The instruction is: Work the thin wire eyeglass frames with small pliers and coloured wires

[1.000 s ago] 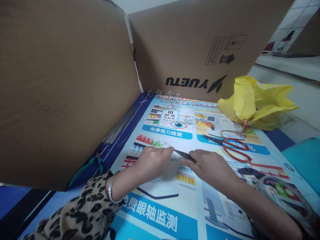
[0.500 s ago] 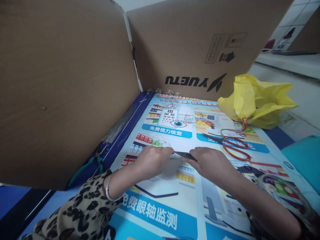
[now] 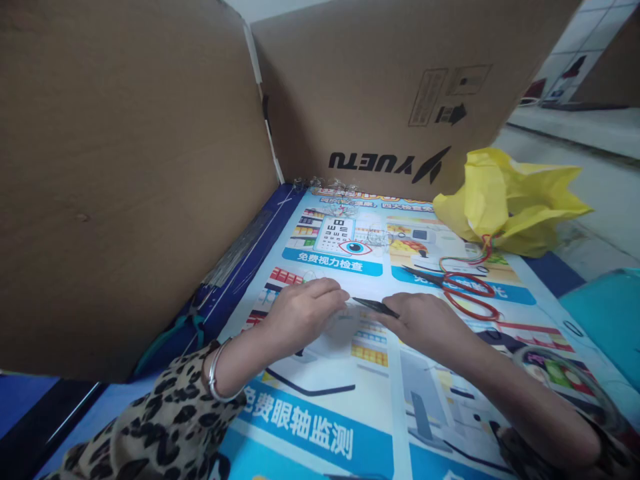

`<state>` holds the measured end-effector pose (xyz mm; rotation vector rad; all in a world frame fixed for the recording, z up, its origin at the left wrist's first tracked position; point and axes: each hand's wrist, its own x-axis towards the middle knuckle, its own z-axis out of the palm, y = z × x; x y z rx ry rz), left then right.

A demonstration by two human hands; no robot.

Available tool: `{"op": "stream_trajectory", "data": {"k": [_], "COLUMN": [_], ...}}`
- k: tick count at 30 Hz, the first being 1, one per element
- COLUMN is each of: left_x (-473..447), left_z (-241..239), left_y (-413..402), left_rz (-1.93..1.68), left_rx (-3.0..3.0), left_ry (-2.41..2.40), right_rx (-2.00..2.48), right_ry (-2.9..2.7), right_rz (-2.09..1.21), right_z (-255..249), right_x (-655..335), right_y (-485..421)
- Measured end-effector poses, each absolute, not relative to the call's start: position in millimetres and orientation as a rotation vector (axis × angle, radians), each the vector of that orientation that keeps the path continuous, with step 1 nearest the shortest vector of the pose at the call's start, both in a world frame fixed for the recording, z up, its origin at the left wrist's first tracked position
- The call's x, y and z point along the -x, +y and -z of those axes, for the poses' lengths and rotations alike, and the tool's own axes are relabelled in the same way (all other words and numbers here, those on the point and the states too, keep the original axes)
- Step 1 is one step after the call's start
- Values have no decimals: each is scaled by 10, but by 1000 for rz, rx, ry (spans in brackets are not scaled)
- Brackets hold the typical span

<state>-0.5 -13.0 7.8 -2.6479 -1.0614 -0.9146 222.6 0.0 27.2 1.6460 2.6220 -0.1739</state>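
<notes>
Both hands sit slightly farther up the poster (image 3: pixel 350 393) than before. Cardboard wall (image 3: pixel 125 167) hems the left. Left hand (image 3: pixel 300 317), grip not discernible, meets the tip of slim dark tweezers (image 3: pixel 374 306), pinched by right hand (image 3: pixel 425 323). Red scissors (image 3: pixel 465 290) lie just beyond.

A leopard-print sleeve (image 3: pixel 165 420) shows at seven o'clock. A silver bangle (image 3: pixel 215 381) circles the wrist behind the left hand (image 3: pixel 305 313).

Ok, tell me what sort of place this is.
Probably a makeshift handwork station: cardboard panels screen it, an eye-care poster covers the surface, and red-handled scissors lie near a yellow plastic bag.
</notes>
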Motion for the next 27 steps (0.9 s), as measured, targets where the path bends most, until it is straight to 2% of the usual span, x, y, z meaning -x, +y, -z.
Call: {"op": "stream_trajectory", "data": {"k": [5, 9, 15, 17, 27], "left_x": [2, -11, -20, -20, -46], "left_z": [-87, -62, -30, -28, -10], "left_y": [-123, -137, -153, -154, -171], "left_rz": [1030, 1126, 1032, 982, 935], "left_rx": [2751, 2571, 2264, 2226, 2232], "left_ry": [-1086, -1240, -1128, -1070, -1004], "right_rx": [-1684, -1770, -1666, -1612, -1650], "right_ry": [2627, 2682, 2705, 2685, 2677], "right_rz": [181, 280, 923, 1022, 1017], "right_z": [-249, -268, -244, -220, -142], "right_x": [-2229, -2205, -2135, -2100, -2045], "right_y": [6, -24, -114, -145, -160]}}
